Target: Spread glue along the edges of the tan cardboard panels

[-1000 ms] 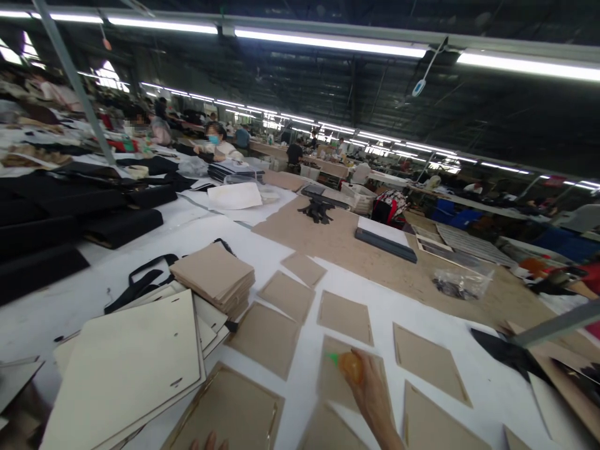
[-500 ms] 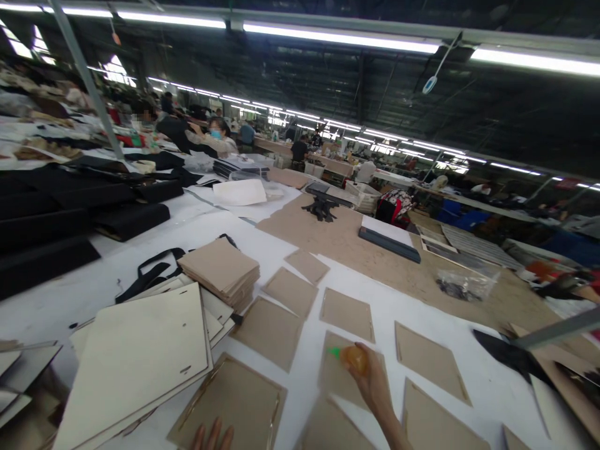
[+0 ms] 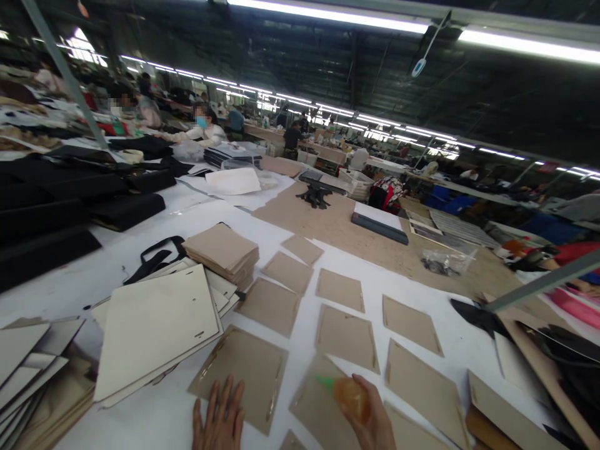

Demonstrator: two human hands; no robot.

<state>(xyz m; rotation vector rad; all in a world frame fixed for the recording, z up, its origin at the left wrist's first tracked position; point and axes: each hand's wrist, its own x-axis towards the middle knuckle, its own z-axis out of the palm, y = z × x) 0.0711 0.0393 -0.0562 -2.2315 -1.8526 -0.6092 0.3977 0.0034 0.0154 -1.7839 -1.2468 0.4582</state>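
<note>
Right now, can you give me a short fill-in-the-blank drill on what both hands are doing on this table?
The right hand holds a small orange ____ with a green tip.
The left hand lies ____ on a brown board.
The stack of brown boards sits on the ____ side of the table.
Missing words: bottle; flat; left

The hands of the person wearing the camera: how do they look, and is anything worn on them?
Both are bare. The left hand shows no glove, ring or sleeve, and its fingers are long and slim. The right hand is also ungloved, with no ring seen, and no sleeve or watch shows on the short part of the wrist in the picture. The arms themselves are out of view.
</note>
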